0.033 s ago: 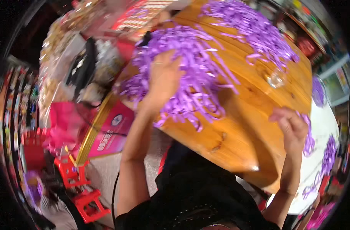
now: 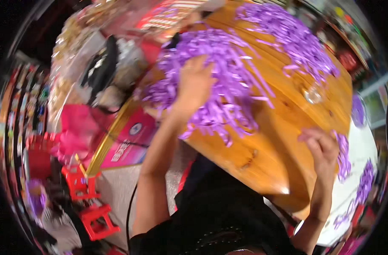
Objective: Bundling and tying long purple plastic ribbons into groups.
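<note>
A large heap of shiny purple ribbons [image 2: 234, 91] spreads over the near left part of the wooden table [image 2: 232, 157]. My left hand [image 2: 196, 83] reaches into the top of it, fingers bent down among the strands and partly hidden; the hand is slightly blurred. It appears closed on some of the ribbons. Over the table's right edge hovers my right hand [image 2: 323, 146], its fingers loosely curled and a little apart, with nothing visible in them. A bunch of purple ribbons [image 2: 343, 159] shows just beside it.
More purple ribbons [image 2: 294, 38] lie at the far side, with a small clear glass-like object [image 2: 314, 95] nearby. A white table [image 2: 360, 146] adjoins on the right. Left are a pink box with gold edges [image 2: 132, 142], a black bag [image 2: 102, 68] and red stools [image 2: 98, 221].
The whole view has shifted a little, so the table and heap appear farther right. My left hand stays in the ribbons; my right hand sits slightly lower in the picture.
</note>
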`<state>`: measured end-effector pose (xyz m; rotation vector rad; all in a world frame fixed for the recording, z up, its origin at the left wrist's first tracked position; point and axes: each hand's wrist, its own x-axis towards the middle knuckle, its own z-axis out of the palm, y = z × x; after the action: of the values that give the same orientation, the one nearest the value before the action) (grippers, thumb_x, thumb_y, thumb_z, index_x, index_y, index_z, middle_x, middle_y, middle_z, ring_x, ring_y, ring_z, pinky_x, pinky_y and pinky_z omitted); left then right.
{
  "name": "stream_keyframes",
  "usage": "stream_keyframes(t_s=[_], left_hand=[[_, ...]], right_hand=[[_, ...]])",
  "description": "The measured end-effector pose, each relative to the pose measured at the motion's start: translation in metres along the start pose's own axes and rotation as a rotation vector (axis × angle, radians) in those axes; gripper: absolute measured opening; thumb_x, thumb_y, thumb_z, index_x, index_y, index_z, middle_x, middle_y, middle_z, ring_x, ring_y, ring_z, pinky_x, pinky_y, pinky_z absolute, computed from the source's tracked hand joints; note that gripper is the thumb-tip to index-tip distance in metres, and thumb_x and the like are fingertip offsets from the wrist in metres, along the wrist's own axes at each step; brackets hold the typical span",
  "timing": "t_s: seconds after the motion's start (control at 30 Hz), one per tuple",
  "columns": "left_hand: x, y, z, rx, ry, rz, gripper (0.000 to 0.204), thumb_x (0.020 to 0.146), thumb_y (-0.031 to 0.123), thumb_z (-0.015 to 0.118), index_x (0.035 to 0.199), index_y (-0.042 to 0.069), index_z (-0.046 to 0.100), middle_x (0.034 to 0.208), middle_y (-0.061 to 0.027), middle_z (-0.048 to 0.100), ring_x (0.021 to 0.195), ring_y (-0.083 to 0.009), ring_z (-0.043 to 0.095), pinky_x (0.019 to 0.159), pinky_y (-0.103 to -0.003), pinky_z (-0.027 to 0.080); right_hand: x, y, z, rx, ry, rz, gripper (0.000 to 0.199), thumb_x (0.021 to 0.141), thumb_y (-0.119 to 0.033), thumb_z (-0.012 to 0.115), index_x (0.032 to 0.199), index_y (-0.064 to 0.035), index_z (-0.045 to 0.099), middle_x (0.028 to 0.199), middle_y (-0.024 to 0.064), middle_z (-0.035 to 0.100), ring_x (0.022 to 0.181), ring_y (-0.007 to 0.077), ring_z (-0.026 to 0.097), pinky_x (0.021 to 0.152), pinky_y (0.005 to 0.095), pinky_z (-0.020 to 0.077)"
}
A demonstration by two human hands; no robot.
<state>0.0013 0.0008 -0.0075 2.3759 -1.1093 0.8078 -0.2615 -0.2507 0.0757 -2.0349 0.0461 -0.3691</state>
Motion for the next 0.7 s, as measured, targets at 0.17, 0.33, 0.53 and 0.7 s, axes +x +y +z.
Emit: stream_keyframes(t_s=[0.17, 0.33, 0.53, 0.7], left_hand=[[0.002, -0.012, 0.022, -0.128, 0.079, -0.029, 0.009, 0.071, 0.014, 0.061, 0.076, 0.006, 0.063, 0.098, -0.0102, 0.061, 0.094, -0.0322, 0.055, 0.078, -0.046, 0.043], [0.012, 0.015, 0.007, -0.17, 0.269, -0.136, 0.009, 0.073, 0.009, 0.059, 0.079, 0.003, 0.062, 0.103, -0.0129, 0.058, 0.099, -0.0325, 0.053, 0.084, -0.046, 0.041], [-0.015, -0.009, 0.011, -0.006, -0.056, -0.259, 0.015, 0.074, 0.012, 0.055, 0.082, 0.002, 0.063, 0.104, -0.0142, 0.055, 0.101, -0.0319, 0.05, 0.087, -0.043, 0.039], [-0.012, -0.007, 0.007, -0.148, 0.129, -0.203, 0.014, 0.068, 0.006, 0.055, 0.08, 0.005, 0.06, 0.085, -0.0112, 0.057, 0.086, -0.0305, 0.054, 0.078, -0.043, 0.042]], right_hand=[[0.009, 0.003, 0.04, -0.219, -0.21, -0.224, 0.016, 0.082, -0.008, 0.061, 0.093, 0.0022, 0.064, 0.076, 0.0101, 0.063, 0.073, 0.0209, 0.058, 0.067, 0.0301, 0.0463], [0.022, 0.007, 0.054, -0.216, -0.229, -0.17, 0.017, 0.079, -0.005, 0.064, 0.095, 0.0028, 0.063, 0.078, 0.0103, 0.063, 0.074, 0.0226, 0.057, 0.065, 0.031, 0.0458], [0.034, 0.018, 0.07, -0.242, -0.304, -0.264, 0.012, 0.082, -0.001, 0.062, 0.093, 0.0046, 0.062, 0.077, 0.0086, 0.058, 0.072, 0.0168, 0.055, 0.064, 0.0258, 0.0434], [0.036, 0.016, 0.076, -0.242, -0.306, -0.151, 0.011, 0.082, -0.002, 0.062, 0.092, 0.004, 0.063, 0.079, 0.0087, 0.061, 0.074, 0.017, 0.056, 0.065, 0.027, 0.0444]])
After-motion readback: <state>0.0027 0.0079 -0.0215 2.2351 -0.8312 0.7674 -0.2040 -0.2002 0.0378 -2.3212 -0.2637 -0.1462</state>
